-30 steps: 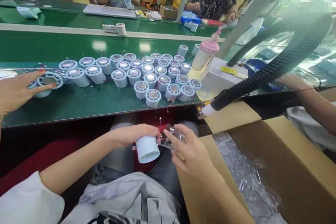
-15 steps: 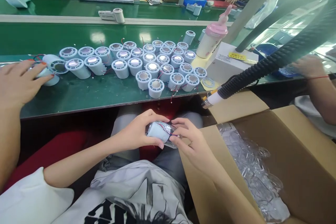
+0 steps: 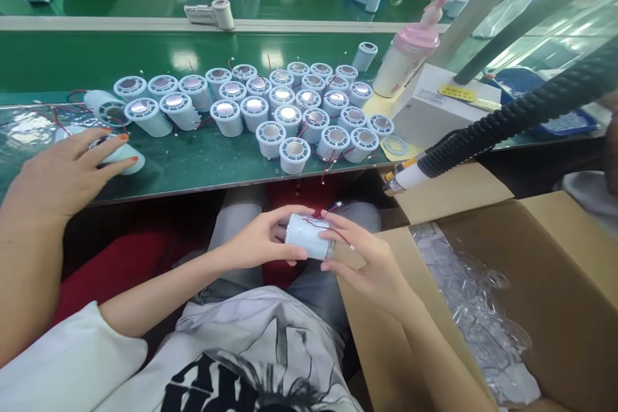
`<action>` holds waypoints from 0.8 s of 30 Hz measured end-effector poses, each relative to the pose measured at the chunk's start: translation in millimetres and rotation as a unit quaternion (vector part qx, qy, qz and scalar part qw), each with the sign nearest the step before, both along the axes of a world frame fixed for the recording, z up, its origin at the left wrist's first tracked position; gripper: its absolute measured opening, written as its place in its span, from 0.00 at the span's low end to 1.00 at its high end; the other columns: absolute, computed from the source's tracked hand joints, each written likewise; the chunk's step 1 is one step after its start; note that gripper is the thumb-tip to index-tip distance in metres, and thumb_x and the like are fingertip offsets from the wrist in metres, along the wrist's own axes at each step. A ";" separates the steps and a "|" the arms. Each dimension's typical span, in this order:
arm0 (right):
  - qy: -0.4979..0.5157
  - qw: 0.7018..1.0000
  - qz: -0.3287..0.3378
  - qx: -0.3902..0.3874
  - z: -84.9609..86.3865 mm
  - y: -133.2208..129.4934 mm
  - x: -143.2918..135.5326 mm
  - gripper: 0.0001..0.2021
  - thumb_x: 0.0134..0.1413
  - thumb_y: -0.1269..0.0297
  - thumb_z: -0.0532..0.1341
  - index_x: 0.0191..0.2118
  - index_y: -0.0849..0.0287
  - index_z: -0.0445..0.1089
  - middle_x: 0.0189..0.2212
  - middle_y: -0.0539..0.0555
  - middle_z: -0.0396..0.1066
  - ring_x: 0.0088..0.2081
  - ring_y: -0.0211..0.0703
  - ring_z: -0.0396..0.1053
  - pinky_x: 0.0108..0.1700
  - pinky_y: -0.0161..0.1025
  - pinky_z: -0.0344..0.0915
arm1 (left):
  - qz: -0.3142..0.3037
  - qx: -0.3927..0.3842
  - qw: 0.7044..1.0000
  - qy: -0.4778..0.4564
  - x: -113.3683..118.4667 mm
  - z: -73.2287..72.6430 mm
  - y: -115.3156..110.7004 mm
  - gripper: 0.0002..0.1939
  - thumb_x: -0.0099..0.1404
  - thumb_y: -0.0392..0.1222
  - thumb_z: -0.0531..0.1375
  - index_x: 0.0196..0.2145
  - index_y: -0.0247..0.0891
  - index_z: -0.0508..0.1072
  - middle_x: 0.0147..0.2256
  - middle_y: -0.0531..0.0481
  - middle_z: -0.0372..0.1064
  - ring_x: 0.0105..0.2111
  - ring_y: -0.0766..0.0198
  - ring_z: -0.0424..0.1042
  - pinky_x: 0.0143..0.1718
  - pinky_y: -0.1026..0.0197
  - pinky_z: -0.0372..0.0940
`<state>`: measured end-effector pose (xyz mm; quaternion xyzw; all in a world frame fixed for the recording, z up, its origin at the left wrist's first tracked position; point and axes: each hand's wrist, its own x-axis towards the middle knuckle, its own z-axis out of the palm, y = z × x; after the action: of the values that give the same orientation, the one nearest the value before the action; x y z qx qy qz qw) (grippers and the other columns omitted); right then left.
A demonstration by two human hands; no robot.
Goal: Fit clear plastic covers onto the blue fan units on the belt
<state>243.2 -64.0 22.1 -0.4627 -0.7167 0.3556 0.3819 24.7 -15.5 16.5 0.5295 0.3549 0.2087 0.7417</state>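
Above my lap, a pale blue cylindrical housing (image 3: 308,237) lies on its side between my two hands. My left hand (image 3: 270,235) is closed around its left end, thumb in front and fingers behind. My right hand (image 3: 364,257) grips the other end, where a clear plastic part (image 3: 330,250) shows at the rim, partly hidden by the fingers. Thin red and dark wires with small white connectors (image 3: 338,205) stick out over my right fingers. On the green bench (image 3: 212,164) in front stand several similar blue housings (image 3: 294,154) with round metallic centres and loose wires.
A co-worker's hand (image 3: 72,167) rests on a housing at the left. A pink-capped bottle (image 3: 408,55) and white box (image 3: 434,106) stand at the right. A black corrugated hose (image 3: 483,135) slants above an open carton (image 3: 545,290) holding clear plastic parts (image 3: 476,309).
The housing in my hands has turned, its wires now lying over my right fingers; less of the clear part shows. The co-worker's hand moved right with a housing. The camera view shifted slightly.
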 end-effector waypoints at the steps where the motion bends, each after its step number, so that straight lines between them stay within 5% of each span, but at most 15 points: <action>1: -0.028 0.999 0.004 0.026 -0.4 -2.1 0.7 0.18 0.45 0.67 0.69 0.46 0.55 0.73 0.54 0.58 0.68 0.54 0.52 0.67 0.56 0.46 0.66 | -0.006 -0.008 1.000 0.000 -0.8 0.9 -0.2 0.36 0.52 0.43 0.68 0.57 0.41 0.61 0.43 0.44 0.70 0.34 0.62 0.73 0.29 0.62 0.71; 3: -0.046 0.998 0.009 0.034 -1.0 -5.4 2.0 0.21 0.48 0.67 0.68 0.50 0.55 0.70 0.52 0.58 0.70 0.52 0.50 0.70 0.54 0.44 0.68 | -0.026 0.010 1.000 0.003 -3.1 1.7 0.0 0.36 0.52 0.44 0.68 0.58 0.43 0.61 0.47 0.43 0.69 0.36 0.60 0.73 0.30 0.62 0.71; 6: -0.015 1.000 0.019 -0.010 -0.9 -7.5 4.0 0.26 0.49 0.65 0.67 0.55 0.55 0.64 0.50 0.58 0.72 0.50 0.50 0.71 0.52 0.45 0.70 | -0.045 0.085 0.995 0.004 -6.8 1.9 1.7 0.37 0.51 0.41 0.69 0.58 0.45 0.63 0.55 0.43 0.64 0.48 0.55 0.71 0.44 0.57 0.69; 10: 0.056 0.996 0.023 -0.073 0.9 -8.2 5.1 0.21 0.50 0.64 0.67 0.50 0.56 0.66 0.50 0.59 0.70 0.53 0.53 0.68 0.50 0.48 0.71 | -0.062 0.149 0.987 -0.017 -9.6 4.0 3.2 0.38 0.51 0.39 0.69 0.58 0.45 0.63 0.59 0.42 0.61 0.55 0.53 0.65 0.56 0.53 0.61; 24: 0.208 0.941 0.013 -0.266 10.6 -7.8 -2.2 0.18 0.50 0.59 0.66 0.45 0.55 0.65 0.44 0.56 0.70 0.43 0.44 0.71 0.40 0.39 0.73 | -0.088 0.253 0.963 -0.008 -14.8 13.5 1.1 0.38 0.53 0.37 0.68 0.60 0.45 0.62 0.59 0.42 0.60 0.59 0.53 0.60 0.59 0.53 0.59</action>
<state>241.0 -71.8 32.7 -0.4537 -0.5065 0.6264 0.3811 9.8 -14.4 30.0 0.7277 0.2366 0.2296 0.6015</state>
